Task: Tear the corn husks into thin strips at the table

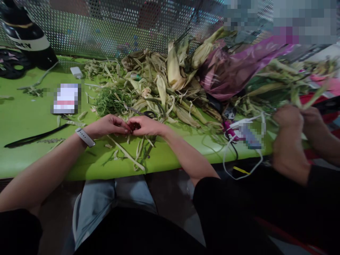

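My left hand (pixel 108 124) and my right hand (pixel 145 125) meet fingertip to fingertip over the green table (pixel 23 117), near its front edge. Both are pinched together on a small item between them that I cannot make out. A pale watch band (pixel 84 137) sits on my left wrist. Loose strips of husk (pixel 127 154) lie on the table just under and in front of my hands. A bundle of thin green stems (pixel 111 101) lies right behind my hands.
A big heap of corn husks (pixel 164 85) fills the table's middle, with a purple plastic bag (pixel 233 69) behind it. Another person's hands (pixel 294 122) work on stalks at the right. White cables (pixel 239 141) hang over the edge. A perforated metal screen (pixel 106 24) stands behind.
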`<action>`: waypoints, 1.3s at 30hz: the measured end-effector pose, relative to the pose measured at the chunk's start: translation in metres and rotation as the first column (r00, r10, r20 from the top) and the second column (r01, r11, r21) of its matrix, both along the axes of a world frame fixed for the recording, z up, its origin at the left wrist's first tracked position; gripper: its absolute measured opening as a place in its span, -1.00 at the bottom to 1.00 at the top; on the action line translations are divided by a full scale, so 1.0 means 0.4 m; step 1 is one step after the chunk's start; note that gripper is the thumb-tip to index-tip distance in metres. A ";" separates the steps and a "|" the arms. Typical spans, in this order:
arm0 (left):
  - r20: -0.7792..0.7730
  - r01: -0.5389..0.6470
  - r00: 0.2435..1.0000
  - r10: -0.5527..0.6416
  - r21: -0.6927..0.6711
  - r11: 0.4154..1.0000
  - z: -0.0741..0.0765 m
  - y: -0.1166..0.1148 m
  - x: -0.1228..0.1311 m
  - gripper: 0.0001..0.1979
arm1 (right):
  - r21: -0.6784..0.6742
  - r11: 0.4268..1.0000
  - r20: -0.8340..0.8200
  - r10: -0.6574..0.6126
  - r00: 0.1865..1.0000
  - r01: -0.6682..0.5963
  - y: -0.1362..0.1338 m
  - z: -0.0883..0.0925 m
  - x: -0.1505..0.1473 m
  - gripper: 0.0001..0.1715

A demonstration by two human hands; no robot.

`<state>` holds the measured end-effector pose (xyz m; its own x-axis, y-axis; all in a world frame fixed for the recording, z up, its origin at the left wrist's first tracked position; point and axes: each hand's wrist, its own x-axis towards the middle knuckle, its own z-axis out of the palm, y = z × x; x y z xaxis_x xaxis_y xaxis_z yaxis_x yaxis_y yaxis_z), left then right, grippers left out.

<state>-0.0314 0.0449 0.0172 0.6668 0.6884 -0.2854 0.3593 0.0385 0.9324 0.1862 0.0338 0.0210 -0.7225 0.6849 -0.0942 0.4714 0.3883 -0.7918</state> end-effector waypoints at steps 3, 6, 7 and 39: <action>-0.028 -0.003 1.000 0.003 0.000 1.000 0.002 0.000 0.000 -0.69 | 0.013 1.000 0.014 0.010 1.000 -0.010 0.001 0.001 -0.001 -0.78; -0.031 0.005 0.999 -0.005 0.009 1.000 0.002 0.001 0.001 -0.70 | 0.027 1.000 0.022 0.011 1.000 -0.011 0.001 0.002 -0.002 -0.78; -0.027 0.009 1.000 -0.008 0.011 1.000 0.001 0.002 0.001 -0.71 | 0.028 1.000 0.022 0.009 1.000 -0.010 0.001 0.003 -0.002 -0.76; -0.054 0.029 0.998 -0.020 0.171 0.985 0.022 -0.008 -0.004 -0.72 | -0.043 0.999 0.002 0.012 1.000 -0.012 0.000 0.005 0.000 -0.80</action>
